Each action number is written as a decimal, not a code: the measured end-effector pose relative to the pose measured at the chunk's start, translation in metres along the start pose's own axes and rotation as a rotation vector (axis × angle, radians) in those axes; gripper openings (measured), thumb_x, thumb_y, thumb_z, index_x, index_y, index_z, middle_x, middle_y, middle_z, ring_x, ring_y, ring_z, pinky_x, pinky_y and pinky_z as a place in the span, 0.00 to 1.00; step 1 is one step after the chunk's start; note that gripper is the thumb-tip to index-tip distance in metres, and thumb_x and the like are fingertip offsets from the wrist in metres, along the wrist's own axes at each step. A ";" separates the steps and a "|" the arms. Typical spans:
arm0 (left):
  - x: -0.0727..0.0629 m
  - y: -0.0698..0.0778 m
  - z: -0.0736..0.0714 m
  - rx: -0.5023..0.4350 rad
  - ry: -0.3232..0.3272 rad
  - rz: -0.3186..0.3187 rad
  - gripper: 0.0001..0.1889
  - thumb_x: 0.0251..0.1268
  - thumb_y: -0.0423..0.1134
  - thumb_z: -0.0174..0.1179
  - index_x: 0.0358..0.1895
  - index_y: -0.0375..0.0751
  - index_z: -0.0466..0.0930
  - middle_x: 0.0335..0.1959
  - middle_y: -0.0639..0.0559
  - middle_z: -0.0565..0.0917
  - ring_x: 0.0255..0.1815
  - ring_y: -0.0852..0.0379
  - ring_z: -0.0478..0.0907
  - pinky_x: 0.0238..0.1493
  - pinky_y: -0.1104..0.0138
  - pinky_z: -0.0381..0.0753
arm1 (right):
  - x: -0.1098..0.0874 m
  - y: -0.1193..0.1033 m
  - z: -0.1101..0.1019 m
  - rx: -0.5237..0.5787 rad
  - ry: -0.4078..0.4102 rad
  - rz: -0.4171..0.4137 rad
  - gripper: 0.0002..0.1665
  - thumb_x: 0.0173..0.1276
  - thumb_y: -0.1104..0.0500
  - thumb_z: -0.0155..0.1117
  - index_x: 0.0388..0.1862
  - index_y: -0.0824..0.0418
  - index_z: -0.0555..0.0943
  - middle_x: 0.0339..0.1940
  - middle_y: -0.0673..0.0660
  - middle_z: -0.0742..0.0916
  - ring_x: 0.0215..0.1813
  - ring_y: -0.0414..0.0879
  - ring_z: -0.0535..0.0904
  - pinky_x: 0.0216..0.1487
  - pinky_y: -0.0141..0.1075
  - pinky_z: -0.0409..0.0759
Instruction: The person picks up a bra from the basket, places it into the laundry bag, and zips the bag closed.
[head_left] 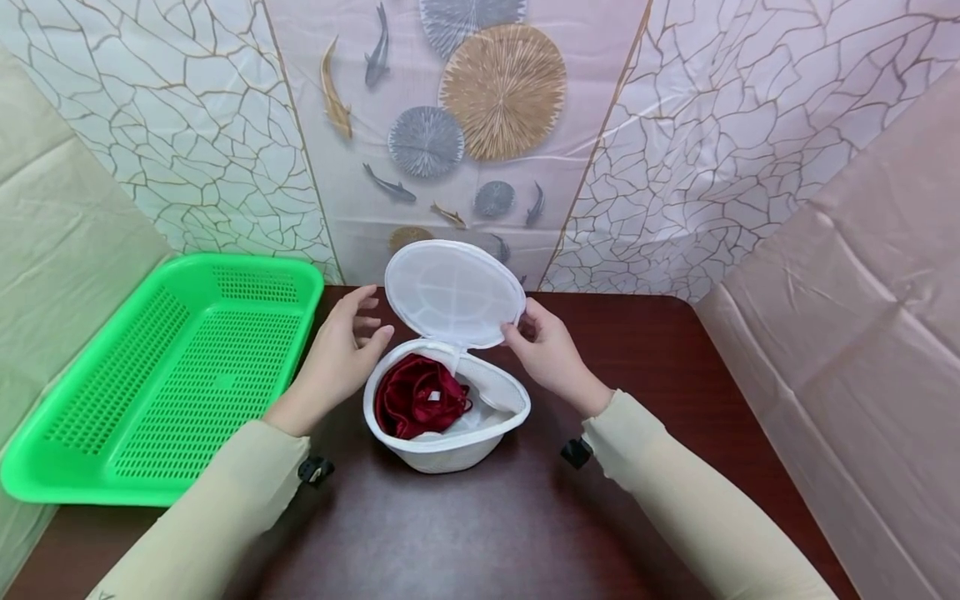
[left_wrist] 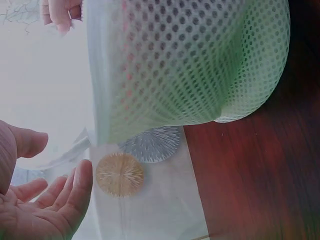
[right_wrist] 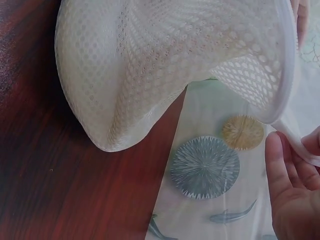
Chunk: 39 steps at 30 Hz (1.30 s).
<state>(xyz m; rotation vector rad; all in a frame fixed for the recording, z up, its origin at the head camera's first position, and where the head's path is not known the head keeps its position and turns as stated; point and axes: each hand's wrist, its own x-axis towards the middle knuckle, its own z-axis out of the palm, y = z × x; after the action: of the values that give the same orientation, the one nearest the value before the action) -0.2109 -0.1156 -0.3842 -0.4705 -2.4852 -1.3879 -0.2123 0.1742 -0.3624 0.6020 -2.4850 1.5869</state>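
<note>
A white mesh laundry bag [head_left: 450, 457] stands on the table, its lid [head_left: 453, 292] flipped up at the back. Inside lies a bundle of dark red, shiny fabric [head_left: 416, 396] with a small white tag, on the left side of the bag. My right hand [head_left: 551, 350] pinches the lid's right edge between thumb and fingers. Left of the bag, my left hand [head_left: 341, 350] is held with spread, slightly bent fingers near the rim, holding nothing. The left wrist view shows the bag's honeycomb mesh wall [left_wrist: 200, 60] beside that hand.
A large green plastic basket [head_left: 306, 333] with a perforated base sits at the left of the dark wooden table [head_left: 480, 533]. Behind the table hangs a patterned cloth [head_left: 217, 125], and plain beige cloth [head_left: 862, 275] covers the right side.
</note>
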 end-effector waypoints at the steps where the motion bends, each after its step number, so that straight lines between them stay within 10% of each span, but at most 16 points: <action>1: 0.000 0.000 0.000 -0.007 0.005 0.004 0.31 0.66 0.33 0.61 0.70 0.35 0.60 0.58 0.39 0.72 0.51 0.46 0.78 0.46 0.56 0.80 | -0.001 -0.001 0.000 -0.012 0.002 -0.009 0.14 0.69 0.71 0.56 0.53 0.71 0.75 0.40 0.67 0.86 0.38 0.59 0.83 0.39 0.42 0.82; 21: -0.001 0.003 0.000 -0.075 0.113 -0.015 0.15 0.67 0.34 0.58 0.53 0.38 0.67 0.46 0.45 0.81 0.47 0.54 0.80 0.42 0.64 0.80 | -0.001 0.035 0.005 -0.073 -0.018 -0.072 0.08 0.70 0.63 0.61 0.47 0.59 0.79 0.44 0.56 0.87 0.44 0.48 0.83 0.43 0.42 0.81; 39: -0.017 -0.007 -0.012 0.102 -0.006 0.076 0.08 0.64 0.31 0.61 0.45 0.41 0.81 0.44 0.49 0.80 0.43 0.53 0.77 0.43 0.57 0.78 | -0.015 0.034 0.003 -0.295 -0.100 -0.168 0.11 0.68 0.63 0.63 0.47 0.51 0.78 0.44 0.45 0.83 0.47 0.39 0.79 0.46 0.39 0.78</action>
<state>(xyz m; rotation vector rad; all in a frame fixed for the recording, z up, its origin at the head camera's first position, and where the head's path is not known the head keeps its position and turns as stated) -0.1973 -0.1323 -0.3899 -0.5420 -2.5003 -1.2263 -0.2117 0.1879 -0.3976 0.8345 -2.5899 1.1294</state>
